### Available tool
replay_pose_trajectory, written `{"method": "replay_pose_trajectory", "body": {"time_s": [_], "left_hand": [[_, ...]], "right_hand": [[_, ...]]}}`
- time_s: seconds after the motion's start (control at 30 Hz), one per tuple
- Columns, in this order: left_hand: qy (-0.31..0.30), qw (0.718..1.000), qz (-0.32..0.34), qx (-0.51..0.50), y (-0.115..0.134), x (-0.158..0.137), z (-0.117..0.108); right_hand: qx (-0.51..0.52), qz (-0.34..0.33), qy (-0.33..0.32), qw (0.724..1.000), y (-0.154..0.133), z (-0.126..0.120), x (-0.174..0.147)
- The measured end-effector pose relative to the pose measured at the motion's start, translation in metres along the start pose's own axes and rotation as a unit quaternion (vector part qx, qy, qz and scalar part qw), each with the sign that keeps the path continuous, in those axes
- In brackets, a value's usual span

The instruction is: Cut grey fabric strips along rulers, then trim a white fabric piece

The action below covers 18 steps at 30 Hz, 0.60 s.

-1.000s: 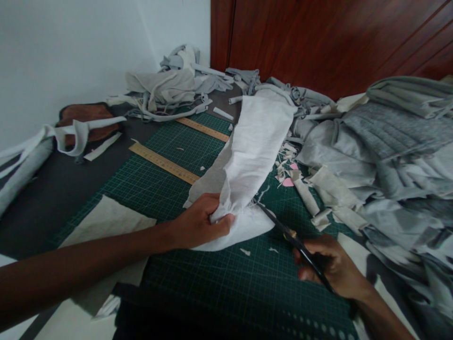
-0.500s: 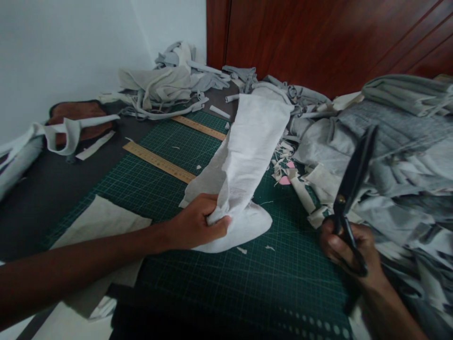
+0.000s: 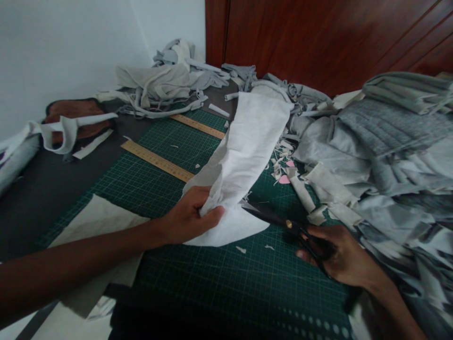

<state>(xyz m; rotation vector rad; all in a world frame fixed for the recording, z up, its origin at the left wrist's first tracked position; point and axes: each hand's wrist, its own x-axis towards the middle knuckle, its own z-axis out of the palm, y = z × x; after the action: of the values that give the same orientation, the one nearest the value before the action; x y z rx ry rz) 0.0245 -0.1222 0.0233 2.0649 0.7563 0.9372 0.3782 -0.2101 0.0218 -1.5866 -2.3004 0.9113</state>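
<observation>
My left hand point(image 3: 193, 215) pinches a long piece of white fabric point(image 3: 256, 130), bunched between thumb and fingers near its lower part. The fabric stretches away from me over the green cutting mat point(image 3: 226, 283), and a rounded flap of it spreads below the pinch. My right hand point(image 3: 336, 252) grips the black handles of a pair of scissors point(image 3: 272, 217) with a brass pivot. Their blades point left, and the tips are at the fabric's edge just right of my left hand. Whether the blades have fabric between them I cannot tell.
Two wooden rulers point(image 3: 157, 160) lie across the mat on the left. Beneath my left forearm is a flat beige cloth piece point(image 3: 102, 219). Grey and white fabrics point(image 3: 399, 127) are heaped along the right, beside small scraps point(image 3: 281, 165). More cloth point(image 3: 155, 82) is piled against the wall.
The scissors have swung down and left from an upright position to the white fabric's edge, carried by my right hand. My left hand keeps its hold on the fabric, nearly in place.
</observation>
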Motion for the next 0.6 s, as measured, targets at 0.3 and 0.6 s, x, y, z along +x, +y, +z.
{"method": "replay_pose_trajectory", "body": {"time_s": [0.3,0.6], "left_hand": [[-0.018,1.0,0.011,0.012,-0.001,0.001,0.001],[-0.015,1.0,0.025,0.011,0.0,0.002,0.003]], "right_hand": [[-0.026,-0.016,-0.015,0.999,0.001,0.004,-0.003],[-0.008,-0.02,-0.018,1.0,-0.005,0.011,0.0]]}}
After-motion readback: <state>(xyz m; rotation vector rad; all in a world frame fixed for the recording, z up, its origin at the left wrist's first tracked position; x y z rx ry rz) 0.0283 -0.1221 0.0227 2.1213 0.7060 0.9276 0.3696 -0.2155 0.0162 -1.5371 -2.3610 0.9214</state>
